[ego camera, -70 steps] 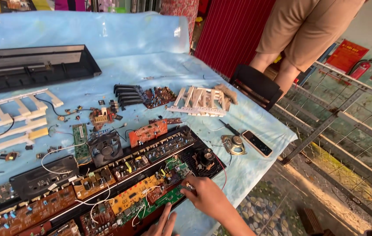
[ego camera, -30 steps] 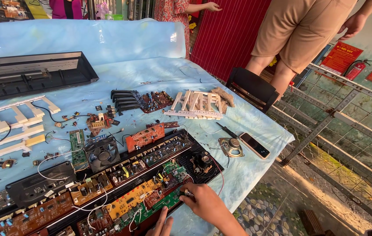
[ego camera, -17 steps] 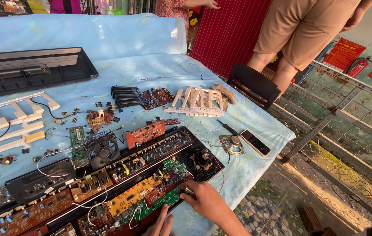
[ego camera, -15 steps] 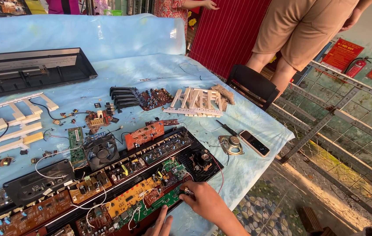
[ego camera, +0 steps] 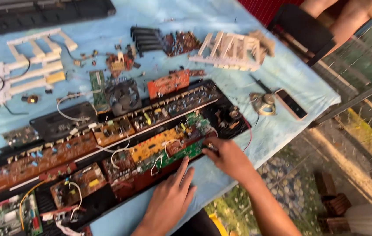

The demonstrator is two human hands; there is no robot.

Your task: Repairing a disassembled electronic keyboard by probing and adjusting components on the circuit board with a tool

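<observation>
Compared with a moment ago, the view sits lower and closer over the table, and both hands work nearer the chassis (ego camera: 107, 205) edge. The right hand (ego camera: 229, 159) pinches something small at the green board (ego camera: 181, 154), at 5 o'clock of the chassis; what it grips cannot be told. The left hand (ego camera: 170, 199) lies flat and open, fingers spread, touching the chassis rim at 6 o'clock. At 3 o'clock lie a small speaker (ego camera: 262, 103) and a pink phone (ego camera: 291, 104). At 12 o'clock rests a white frame (ego camera: 229, 52). The red signs have left the view.
</observation>
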